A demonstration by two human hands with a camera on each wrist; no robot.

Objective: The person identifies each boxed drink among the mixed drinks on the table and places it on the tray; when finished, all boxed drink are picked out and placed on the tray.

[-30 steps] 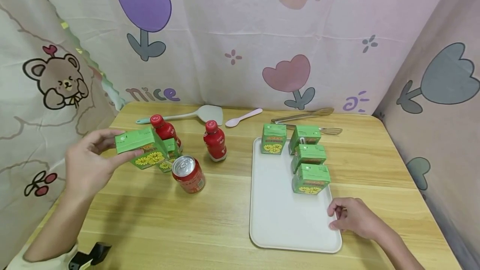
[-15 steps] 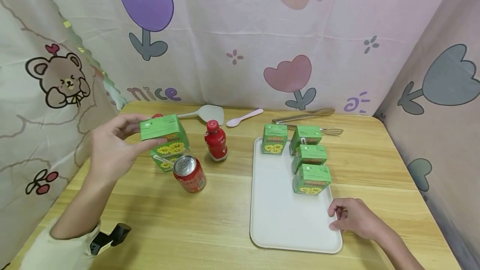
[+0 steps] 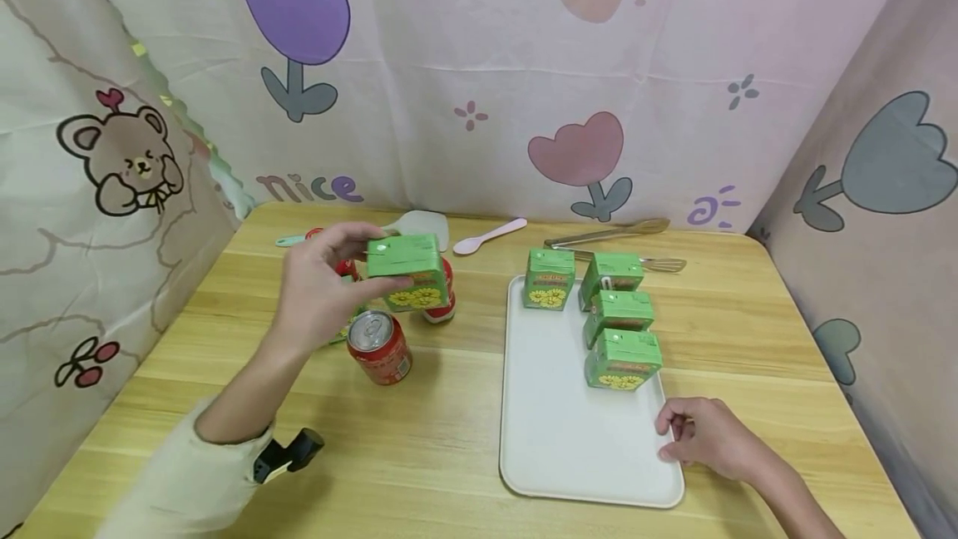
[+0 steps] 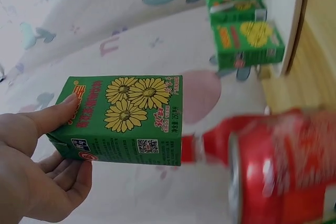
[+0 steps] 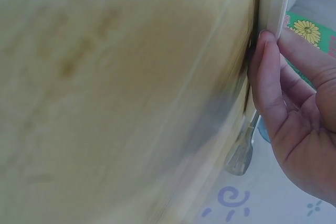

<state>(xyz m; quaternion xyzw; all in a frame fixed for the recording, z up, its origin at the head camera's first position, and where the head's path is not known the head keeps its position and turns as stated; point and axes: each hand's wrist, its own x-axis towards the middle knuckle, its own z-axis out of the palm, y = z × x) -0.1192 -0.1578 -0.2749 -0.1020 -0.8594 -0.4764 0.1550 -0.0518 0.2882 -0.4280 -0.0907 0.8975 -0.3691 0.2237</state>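
Observation:
My left hand [image 3: 318,294] grips a green drink carton [image 3: 407,273] printed with yellow flowers, thumb on the front and fingers behind. It is held in the air above the table, partly covering a red bottle [image 3: 441,306]. In the left wrist view the same carton [image 4: 126,119] shows its flowered face. Below and left of it stands a red soda can [image 3: 380,348]. At the right, my right hand [image 3: 707,435] pinches the right rim of a white tray [image 3: 557,439]; the right wrist view shows its fingertips [image 5: 266,38] on that rim. Several green cartons [image 3: 623,360] stand upright on the tray.
Behind my left hand, another red bottle and a green carton [image 3: 340,331] are mostly hidden. Along the back lie a spatula [image 3: 427,229], a pink spoon [image 3: 490,236], tongs [image 3: 614,231] and a whisk [image 3: 662,264]. A patterned cloth [image 3: 464,40] hangs behind the table.
My left hand has carried the carton rightward from the table's left side, past the first red bottle to in front of the second. My right hand stays at the tray's rim.

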